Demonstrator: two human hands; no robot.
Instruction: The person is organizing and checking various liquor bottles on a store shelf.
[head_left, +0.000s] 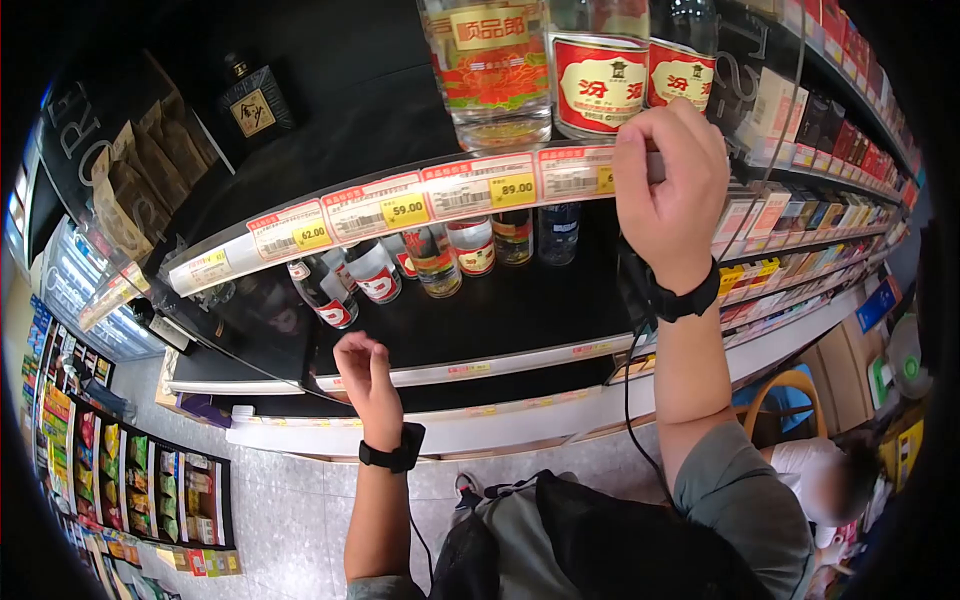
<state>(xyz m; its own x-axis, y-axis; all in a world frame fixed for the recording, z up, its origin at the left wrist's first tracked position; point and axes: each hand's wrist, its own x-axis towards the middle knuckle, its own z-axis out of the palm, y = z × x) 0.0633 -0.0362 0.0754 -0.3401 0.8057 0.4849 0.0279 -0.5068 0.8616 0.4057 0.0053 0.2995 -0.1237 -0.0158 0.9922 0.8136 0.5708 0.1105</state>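
Note:
My right hand (675, 190) is raised at the edge of the upper shelf, over the right end of its price strip (440, 192). Its fingers are curled in, and whatever they hold is hidden. Just behind it stand a dark bottle (683, 75) and a clear bottle (600, 85), both with red and cream labels. Left of these is a wide glass bottle (490, 75) with a red floral label. Lower down, my left hand (372, 385) hovers with loosely bent fingers and nothing visible in it. A small dark bottle (325, 290) on the lower shelf is nearest to it.
Several small bottles, including a clear one (374, 272), line the lower shelf (480, 320). Racks of boxed packs (810, 150) rise on the right. A snack rack (140, 470) stands lower left. Another person (825, 485) is at lower right, near a wooden chair (790, 395).

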